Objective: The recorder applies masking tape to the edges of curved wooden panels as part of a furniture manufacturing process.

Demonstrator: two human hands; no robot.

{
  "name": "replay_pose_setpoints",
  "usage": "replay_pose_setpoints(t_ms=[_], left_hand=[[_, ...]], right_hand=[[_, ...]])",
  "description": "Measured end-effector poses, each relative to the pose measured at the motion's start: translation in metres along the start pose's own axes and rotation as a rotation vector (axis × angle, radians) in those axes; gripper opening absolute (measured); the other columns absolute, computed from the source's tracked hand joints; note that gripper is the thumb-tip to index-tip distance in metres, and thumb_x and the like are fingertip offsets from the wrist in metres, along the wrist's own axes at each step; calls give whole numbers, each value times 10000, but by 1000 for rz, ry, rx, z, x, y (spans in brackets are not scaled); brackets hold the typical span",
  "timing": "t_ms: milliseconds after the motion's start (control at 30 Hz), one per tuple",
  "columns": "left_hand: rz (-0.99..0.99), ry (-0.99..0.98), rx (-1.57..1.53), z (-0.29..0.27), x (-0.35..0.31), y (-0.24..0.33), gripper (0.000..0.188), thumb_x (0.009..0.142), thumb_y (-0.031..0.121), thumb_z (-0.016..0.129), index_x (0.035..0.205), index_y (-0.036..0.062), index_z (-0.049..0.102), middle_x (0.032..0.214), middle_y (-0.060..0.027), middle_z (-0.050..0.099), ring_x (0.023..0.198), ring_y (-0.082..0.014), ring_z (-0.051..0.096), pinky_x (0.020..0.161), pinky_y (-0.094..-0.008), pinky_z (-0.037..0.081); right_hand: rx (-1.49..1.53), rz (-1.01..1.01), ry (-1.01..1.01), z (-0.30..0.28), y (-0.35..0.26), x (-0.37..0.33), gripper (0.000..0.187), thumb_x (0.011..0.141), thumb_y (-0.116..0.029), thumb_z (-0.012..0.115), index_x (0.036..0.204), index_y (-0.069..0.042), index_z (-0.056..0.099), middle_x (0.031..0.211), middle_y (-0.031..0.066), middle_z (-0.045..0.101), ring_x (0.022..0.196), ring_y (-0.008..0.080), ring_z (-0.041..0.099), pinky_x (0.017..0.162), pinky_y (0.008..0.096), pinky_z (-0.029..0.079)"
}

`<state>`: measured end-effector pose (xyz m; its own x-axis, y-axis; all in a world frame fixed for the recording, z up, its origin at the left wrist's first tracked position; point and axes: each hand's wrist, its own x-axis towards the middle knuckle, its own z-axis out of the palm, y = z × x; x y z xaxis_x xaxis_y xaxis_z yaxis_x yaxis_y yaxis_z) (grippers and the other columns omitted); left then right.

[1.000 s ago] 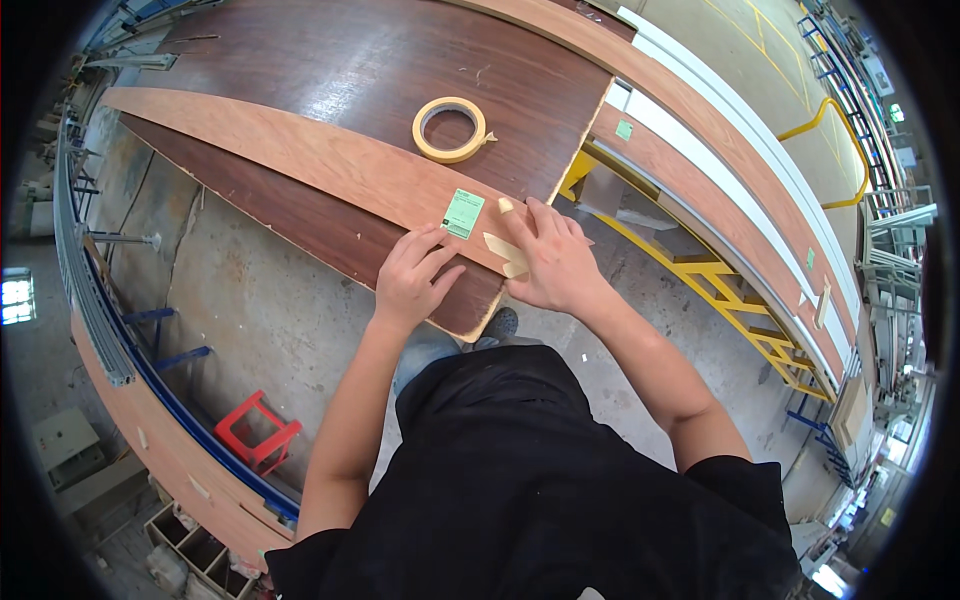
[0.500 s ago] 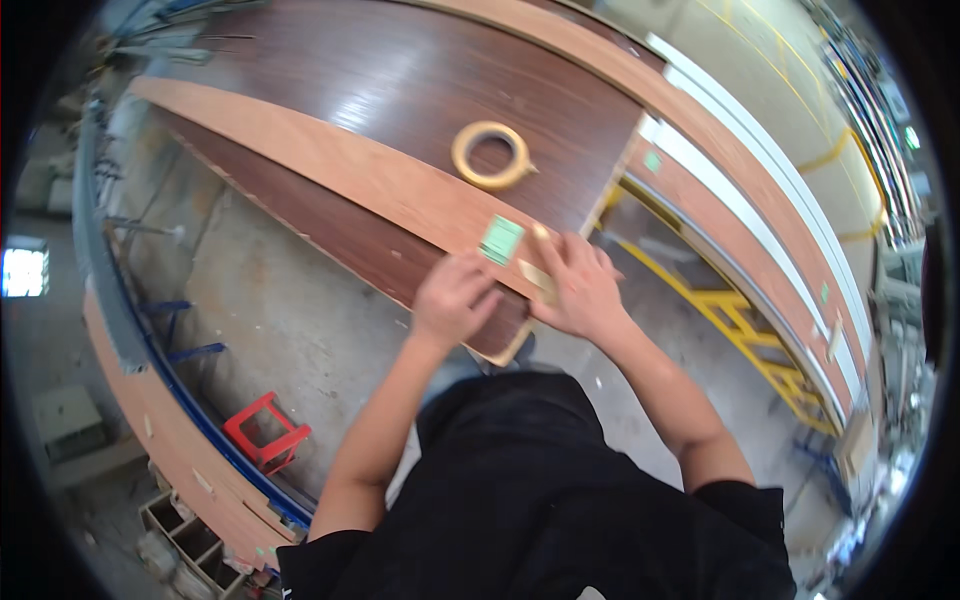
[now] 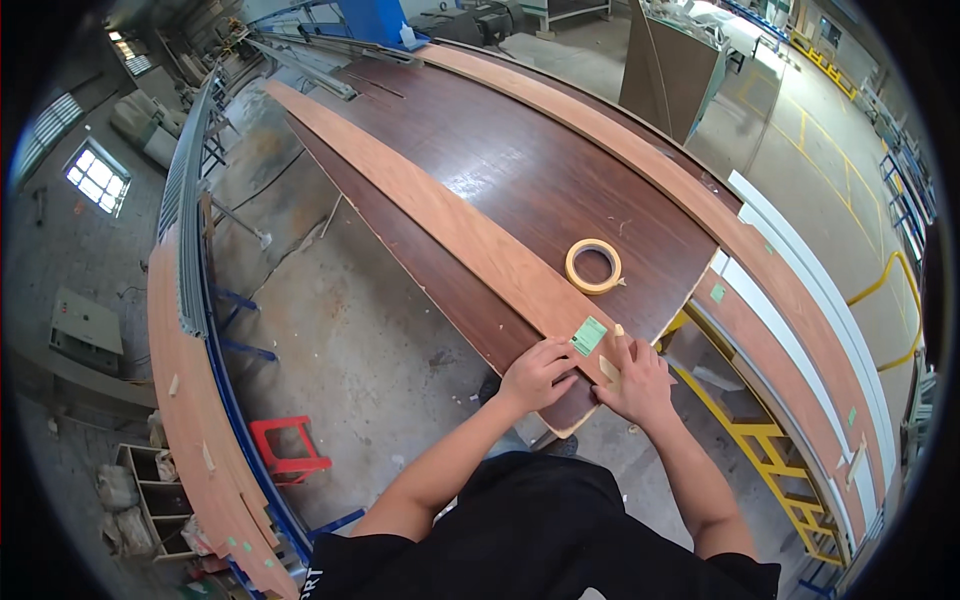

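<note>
A long reddish-brown wooden plank (image 3: 440, 215) lies lengthwise on a dark brown board (image 3: 540, 160). My left hand (image 3: 540, 378) is at the plank's near-left edge, its bent fingers on top beside a green label (image 3: 589, 336) and its thumb lower along the side. Around the plank's near-right end, my right hand (image 3: 640, 388) is closed, thumb at the near edge and one pale-covered fingertip pointing up. Between the label and that hand lies a strip of yellowish tape (image 3: 609, 370). Just beyond the plank, a roll of yellow tape (image 3: 594, 288) rests flat on the board.
A second plank (image 3: 600, 125) runs along the board's far side. To the right are white strips (image 3: 780, 310) on more planks and a yellow metal frame (image 3: 760, 440). A red stool (image 3: 288, 450) stands on the floor at left, near a rack with long planks (image 3: 190, 400).
The view has tilted up, so the board and hands sit lower and further right. My left fingers have come to rest by the label's corner; my right hand stays at the plank's end.
</note>
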<state>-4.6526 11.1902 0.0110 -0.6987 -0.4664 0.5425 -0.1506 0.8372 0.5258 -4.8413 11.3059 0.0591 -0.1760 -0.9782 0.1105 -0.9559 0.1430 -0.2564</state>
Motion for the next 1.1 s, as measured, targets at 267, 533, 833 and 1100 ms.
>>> replay_pose_setpoints(t_ms=[267, 533, 833, 1100], left_hand=[[-264, 208, -7, -23, -17, -12, 282, 742, 135, 771, 997, 53, 681, 1126, -129, 637, 1075, -309, 604, 927, -389, 495], [-1225, 1011, -963, -125, -38, -167, 468, 886, 315, 690, 1208, 10, 543, 1125, -113, 584, 934, -210, 602, 828, -352, 516], [-1220, 664, -862, -196, 4, -291, 399, 900, 316, 673, 1191, 58, 583, 1058, -64, 668, 908, -163, 666, 716, -336, 558], [-1173, 744, -1174, -188, -51, -251, 395, 897, 268, 688, 1185, 21, 577, 1099, -56, 660, 994, -157, 633, 837, -308, 521]], right_hand=[[53, -58, 39, 3, -22, -13, 937, 566, -430, 784, 1364, -69, 452, 1045, 151, 534, 954, 327, 554, 788, 441, 439], [124, 7, 69, 5, -78, -60, 957, 533, -406, 776, 1355, -35, 458, 1043, 167, 518, 923, 353, 558, 803, 452, 440], [447, 670, -397, -35, -112, -124, 761, 840, -341, 678, 1459, -48, 346, 1315, 346, 445, 1104, 530, 500, 903, 519, 472], [198, 359, -115, -1, -163, -52, 797, 740, -290, 706, 1415, -4, 393, 1129, 247, 542, 1057, 423, 531, 897, 487, 449]])
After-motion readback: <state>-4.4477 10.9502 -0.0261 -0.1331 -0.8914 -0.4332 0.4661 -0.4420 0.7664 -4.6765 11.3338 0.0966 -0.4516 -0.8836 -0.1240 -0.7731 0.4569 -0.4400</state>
